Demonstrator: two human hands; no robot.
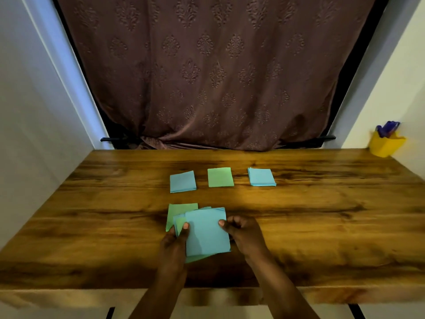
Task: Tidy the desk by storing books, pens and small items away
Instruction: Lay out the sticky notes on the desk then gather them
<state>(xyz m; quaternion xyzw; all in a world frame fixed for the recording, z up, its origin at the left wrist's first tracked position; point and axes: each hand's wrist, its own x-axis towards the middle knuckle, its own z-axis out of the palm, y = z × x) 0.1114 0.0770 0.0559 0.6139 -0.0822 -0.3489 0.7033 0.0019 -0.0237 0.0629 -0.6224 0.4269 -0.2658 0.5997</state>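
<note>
Centrally, near the front edge of the bench [322,215]: fanned stack [207,231] of blue and green notes, long axis pointing away toward the curtain [207,77]. Pinched at its left side by left grip [174,241], at its right by right grip [243,236]. Beyond, well apart, a row: blue left pad [182,181], green middle pad [220,177], blue right pad [261,177]. Open wood to both sides; yellow cup [386,145] at far right corner.

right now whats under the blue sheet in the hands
Edges of lower sheets, green and blue, show left of and below the blue sheet pinched by left hand and right hand. Their number is covered.
</note>
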